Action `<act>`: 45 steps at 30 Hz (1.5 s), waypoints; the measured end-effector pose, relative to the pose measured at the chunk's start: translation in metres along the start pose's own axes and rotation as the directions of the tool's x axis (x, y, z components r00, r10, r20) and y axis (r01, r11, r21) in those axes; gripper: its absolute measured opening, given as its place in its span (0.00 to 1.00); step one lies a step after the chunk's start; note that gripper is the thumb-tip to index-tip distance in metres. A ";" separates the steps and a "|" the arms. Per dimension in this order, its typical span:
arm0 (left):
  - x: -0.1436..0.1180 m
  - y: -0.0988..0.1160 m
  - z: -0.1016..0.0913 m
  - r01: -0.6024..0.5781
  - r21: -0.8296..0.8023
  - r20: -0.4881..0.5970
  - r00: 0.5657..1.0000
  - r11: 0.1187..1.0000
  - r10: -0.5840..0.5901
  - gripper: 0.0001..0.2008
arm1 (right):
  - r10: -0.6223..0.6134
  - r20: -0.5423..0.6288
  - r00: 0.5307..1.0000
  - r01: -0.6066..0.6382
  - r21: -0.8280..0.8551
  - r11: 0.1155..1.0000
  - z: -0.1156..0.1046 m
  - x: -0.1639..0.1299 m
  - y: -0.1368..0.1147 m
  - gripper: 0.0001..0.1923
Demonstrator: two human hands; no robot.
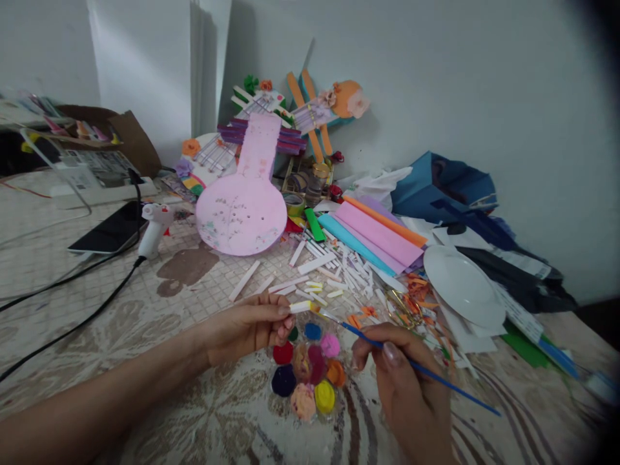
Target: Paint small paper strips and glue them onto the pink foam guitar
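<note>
Pale walls back a patterned tabletop (203, 284) crowded with craft work. Near the front edge, the left hand (242, 329) pinches a short white paper roll (301, 307) in its fingers, while the right hand (402, 381) grips a blue paintbrush (426, 374), its tip touching the roll. Just below them sits a round paint palette (307, 374). Farther off lie scattered white paper sticks (314, 265), a pink guitar-shaped cutout (245, 200), coloured paper sheets (378, 236), a white plate (462, 284) at right, and a glue gun (154, 229) at left.
</note>
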State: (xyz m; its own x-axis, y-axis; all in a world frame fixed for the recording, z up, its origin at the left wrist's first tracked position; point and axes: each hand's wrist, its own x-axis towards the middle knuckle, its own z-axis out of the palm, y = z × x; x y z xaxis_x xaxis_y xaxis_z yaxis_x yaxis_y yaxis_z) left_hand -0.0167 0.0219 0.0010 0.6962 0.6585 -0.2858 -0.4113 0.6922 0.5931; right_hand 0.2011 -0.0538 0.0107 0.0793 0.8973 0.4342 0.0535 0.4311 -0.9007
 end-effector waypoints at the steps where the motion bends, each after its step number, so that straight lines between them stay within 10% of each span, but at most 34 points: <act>1: 0.000 0.000 0.000 0.001 0.003 0.004 1.000 1.000 -0.001 0.07 | 0.003 -0.015 1.000 -0.003 -0.001 1.000 -0.001 0.000 0.001 0.09; 13: 0.001 0.001 0.004 -0.030 -0.020 -0.033 0.999 0.999 0.029 0.07 | -0.088 0.037 0.995 0.091 -0.079 0.993 0.003 -0.002 -0.008 0.11; 22: -0.001 -0.001 0.009 0.002 -0.122 -0.142 0.990 0.992 -0.019 0.04 | -0.262 0.371 0.891 0.410 -0.407 0.816 0.001 0.000 -0.013 0.17; 45: -0.009 -0.002 0.022 0.041 -0.179 -0.153 0.986 0.983 -0.069 0.08 | -0.268 0.374 0.888 0.432 -0.479 0.764 0.003 -0.001 -0.007 0.15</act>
State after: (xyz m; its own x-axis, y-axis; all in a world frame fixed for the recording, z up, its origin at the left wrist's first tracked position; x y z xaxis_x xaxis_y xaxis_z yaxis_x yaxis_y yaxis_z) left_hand -0.0087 0.0080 0.0190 0.6246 0.6464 -0.4382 -0.4806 0.7604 0.4367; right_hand 0.1975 -0.0578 0.0164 -0.3164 0.7166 0.6216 0.5517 0.6721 -0.4939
